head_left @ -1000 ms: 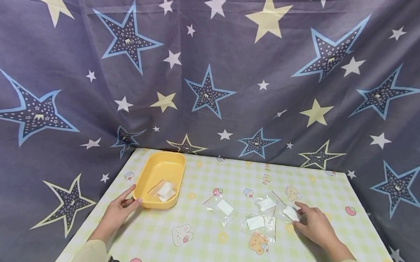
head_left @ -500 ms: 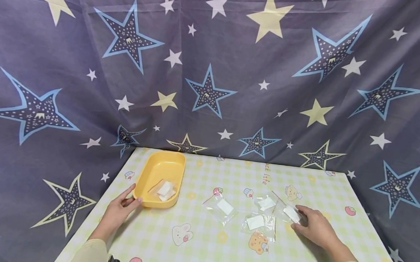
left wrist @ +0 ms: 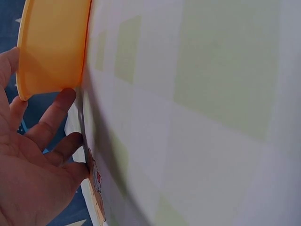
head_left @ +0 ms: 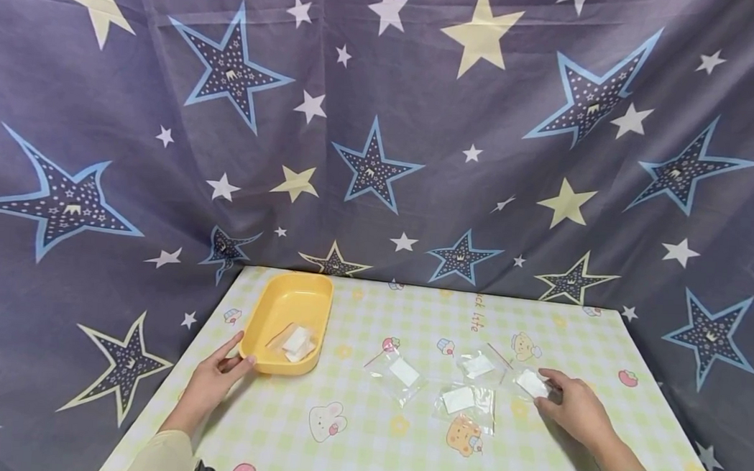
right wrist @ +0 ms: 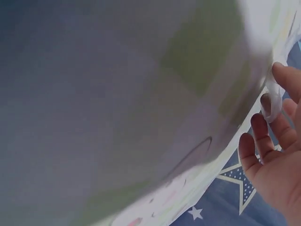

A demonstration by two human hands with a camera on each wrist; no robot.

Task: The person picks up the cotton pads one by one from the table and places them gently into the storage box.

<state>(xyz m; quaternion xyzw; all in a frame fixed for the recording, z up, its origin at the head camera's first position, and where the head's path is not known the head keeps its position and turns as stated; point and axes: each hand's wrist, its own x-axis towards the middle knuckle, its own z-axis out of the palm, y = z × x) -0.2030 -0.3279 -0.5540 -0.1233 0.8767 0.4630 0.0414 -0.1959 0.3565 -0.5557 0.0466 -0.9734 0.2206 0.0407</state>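
Note:
My left hand (head_left: 209, 384) holds the near left corner of a yellow plastic tray (head_left: 288, 295), thumb on the front side and index finger on the left side. In the left wrist view its fingertips touch the tray's wall (left wrist: 54, 52). Inside the tray lie small clear bags with white pieces (head_left: 296, 341); their exact number is unclear. On the right, my right hand (head_left: 576, 413) pinches a clear zip bag with a white rectangular piece (head_left: 530, 382) by its right side. The right wrist view shows that bag's plastic (right wrist: 273, 99) between thumb and fingers.
Left of the held bag lie more clear bags with white pieces: one bag (head_left: 404, 372) in the middle, another bag (head_left: 458, 399) nearer, and a third bag (head_left: 476, 365) behind it. A checked cloth (head_left: 364, 451) covers the table; a star-patterned curtain (head_left: 413, 180) hangs behind.
My right hand has shifted slightly to the right, and the bag it pinches has slid along with it. The left hand and tray have stayed in place.

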